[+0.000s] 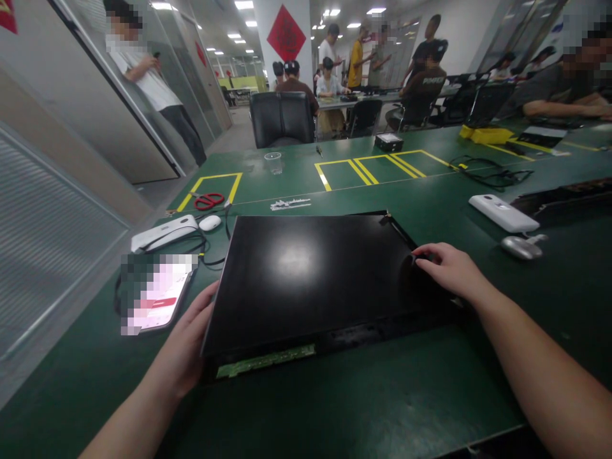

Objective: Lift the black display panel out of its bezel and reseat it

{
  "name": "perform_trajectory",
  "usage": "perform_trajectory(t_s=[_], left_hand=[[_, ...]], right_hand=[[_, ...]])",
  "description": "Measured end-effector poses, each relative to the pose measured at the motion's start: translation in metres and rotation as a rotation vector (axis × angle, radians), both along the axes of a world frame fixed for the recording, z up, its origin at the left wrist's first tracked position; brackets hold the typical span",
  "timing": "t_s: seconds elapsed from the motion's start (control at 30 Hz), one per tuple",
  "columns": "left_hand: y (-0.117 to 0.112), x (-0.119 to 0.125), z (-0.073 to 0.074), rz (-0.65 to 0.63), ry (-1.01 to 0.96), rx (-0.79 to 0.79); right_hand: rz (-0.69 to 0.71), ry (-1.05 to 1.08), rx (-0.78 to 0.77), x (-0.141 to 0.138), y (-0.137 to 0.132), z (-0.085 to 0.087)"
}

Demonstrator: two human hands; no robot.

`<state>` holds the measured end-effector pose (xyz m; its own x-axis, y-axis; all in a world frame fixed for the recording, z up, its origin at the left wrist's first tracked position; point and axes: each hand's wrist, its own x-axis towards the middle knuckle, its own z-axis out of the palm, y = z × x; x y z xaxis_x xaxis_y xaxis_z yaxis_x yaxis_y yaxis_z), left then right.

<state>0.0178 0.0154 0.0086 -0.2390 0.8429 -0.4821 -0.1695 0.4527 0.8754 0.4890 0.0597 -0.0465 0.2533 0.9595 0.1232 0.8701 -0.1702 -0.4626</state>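
Observation:
A glossy black LCD panel (306, 274) lies in front of me, with a strip of green circuit board (268, 361) along its near edge. Its left side sits higher than its right. Beneath it, a black frame (401, 231) shows at the far right corner and along the right side. My left hand (189, 341) grips the panel's left edge, the fingertips hidden behind it. At the right side, my right hand (447, 268) has its thumb and fingers closed at the edge, where panel and frame meet; exactly which it pinches is hard to see.
On the green table, a phone (162, 296), a white power bank (165, 234), a mouse (209, 222) and red scissors (209, 201) lie left. Beyond are a plastic cup (273, 162) and white strips (289, 204). Another white device (503, 213) lies right. People sit and stand farther back.

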Motion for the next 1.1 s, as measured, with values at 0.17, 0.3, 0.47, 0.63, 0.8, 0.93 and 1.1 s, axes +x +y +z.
perform_trajectory(t_s=[0.17, 0.3, 0.47, 0.63, 0.8, 0.93, 1.1], left_hand=[[-0.001, -0.002, -0.001, 0.037, 0.048, 0.024], [0.000, -0.012, -0.008, -0.007, 0.045, 0.061], [0.000, -0.018, -0.012, -0.096, 0.014, 0.101], [-0.001, -0.016, -0.010, -0.079, 0.000, 0.131], [-0.004, -0.016, -0.008, -0.072, -0.006, 0.172], [-0.011, -0.009, -0.003, -0.080, 0.090, 0.223], [-0.017, 0.001, 0.002, -0.073, 0.033, 0.219]], right_hand=[[-0.004, 0.017, -0.007, -0.001, -0.001, 0.001], [-0.004, 0.019, -0.016, -0.002, -0.001, 0.001], [0.000, 0.013, -0.003, -0.001, -0.001, -0.001], [0.003, 0.023, -0.005, -0.001, 0.000, -0.001], [-0.001, 0.026, -0.010, -0.001, 0.000, -0.001], [-0.001, 0.032, 0.006, -0.002, 0.000, -0.001], [-0.015, 0.083, 0.016, 0.001, 0.000, -0.001]])
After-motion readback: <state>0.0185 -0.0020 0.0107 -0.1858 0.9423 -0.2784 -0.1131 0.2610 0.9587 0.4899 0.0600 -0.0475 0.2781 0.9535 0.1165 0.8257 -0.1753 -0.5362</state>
